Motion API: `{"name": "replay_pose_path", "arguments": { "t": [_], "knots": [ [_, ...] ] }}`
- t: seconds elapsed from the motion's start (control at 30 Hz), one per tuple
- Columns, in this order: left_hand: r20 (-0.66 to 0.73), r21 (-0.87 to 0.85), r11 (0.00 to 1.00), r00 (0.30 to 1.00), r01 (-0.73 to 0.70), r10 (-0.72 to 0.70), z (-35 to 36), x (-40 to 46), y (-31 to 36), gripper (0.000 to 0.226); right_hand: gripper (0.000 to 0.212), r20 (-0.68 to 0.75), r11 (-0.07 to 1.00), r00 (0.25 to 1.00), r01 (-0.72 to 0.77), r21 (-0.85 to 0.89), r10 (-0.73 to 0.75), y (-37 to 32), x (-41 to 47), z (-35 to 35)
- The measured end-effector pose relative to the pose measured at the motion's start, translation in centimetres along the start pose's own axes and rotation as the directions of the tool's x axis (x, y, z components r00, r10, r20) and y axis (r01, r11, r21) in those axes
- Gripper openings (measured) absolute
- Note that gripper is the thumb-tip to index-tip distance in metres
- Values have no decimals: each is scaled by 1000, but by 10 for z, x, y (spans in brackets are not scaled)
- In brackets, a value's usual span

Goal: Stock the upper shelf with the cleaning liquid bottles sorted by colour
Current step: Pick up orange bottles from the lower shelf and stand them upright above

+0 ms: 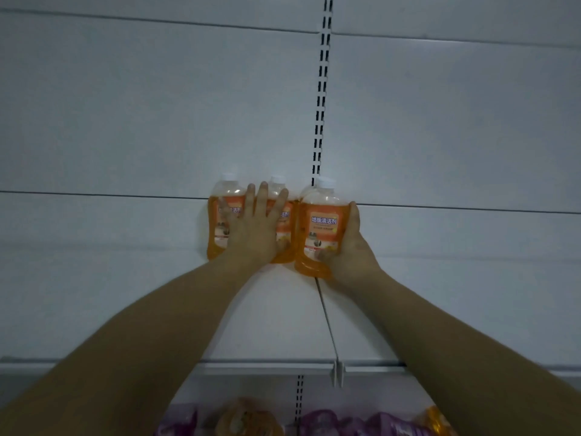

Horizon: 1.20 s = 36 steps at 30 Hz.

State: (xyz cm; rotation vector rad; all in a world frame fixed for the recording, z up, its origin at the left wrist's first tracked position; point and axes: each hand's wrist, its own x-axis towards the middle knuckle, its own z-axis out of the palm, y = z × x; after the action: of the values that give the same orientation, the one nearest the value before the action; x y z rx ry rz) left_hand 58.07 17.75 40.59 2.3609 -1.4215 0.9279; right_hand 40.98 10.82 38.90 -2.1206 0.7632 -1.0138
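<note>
A: Lowest in view, around 6 o'clock?

B: Purple and orange bottles (345, 423) below the shelf lip, blurred, probably stock not yet sorted.

A: Above that?

B: Upper shelf (157, 309), white, bare apart from the cluster at 12 o'clock against the back panel (157, 105).

A: Left hand?

B: Left hand (251, 229) flat, fingers straight and spread across two orange bottles (220, 221), likely pressing them back and steadying them.

A: Right hand?

B: Right hand (349, 243) wrapped round a third orange bottle (317, 234), thumb across its lower front, fingers at its 3 o'clock side; seemingly sliding it in beside the pair, touching or nearly so.

A: Looks of them?

B: Clear plastic, amber-orange liquid, white caps, orange labels facing out. All one colour, so grouping seems right.
</note>
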Motion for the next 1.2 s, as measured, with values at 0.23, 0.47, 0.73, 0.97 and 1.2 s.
{"name": "replay_pose_path", "arguments": {
  "t": [0.23, 0.47, 0.73, 0.97, 1.2],
  "knots": [
    [14, -75, 996, 999, -39, 40, -5, -23, -34, 100, 110, 26, 999, 999, -25, 24, 25, 1, 1, -2],
    [203, -340, 938, 979, 65, 6, -42, -51, -26, 86, 112, 106, 1000, 994, 3, -16, -1, -1, 1, -15],
    [425, -444, 885, 903, 142, 68, -101, -105, 21, 67, 79, 194, 935, 980, 31, -353, 41, -28, -40, -67],
    [404, -552, 829, 842, -87, 358, -147, -153, 91, 69, 66, 137, 808, 988, 19, -589, 77, -22, -113, -125],
    [418, -669, 722, 715, -176, 561, -148, -219, 169, 69, 65, 13, 759, 989, -103, -642, 146, 31, -211, -191]
  ]
}}
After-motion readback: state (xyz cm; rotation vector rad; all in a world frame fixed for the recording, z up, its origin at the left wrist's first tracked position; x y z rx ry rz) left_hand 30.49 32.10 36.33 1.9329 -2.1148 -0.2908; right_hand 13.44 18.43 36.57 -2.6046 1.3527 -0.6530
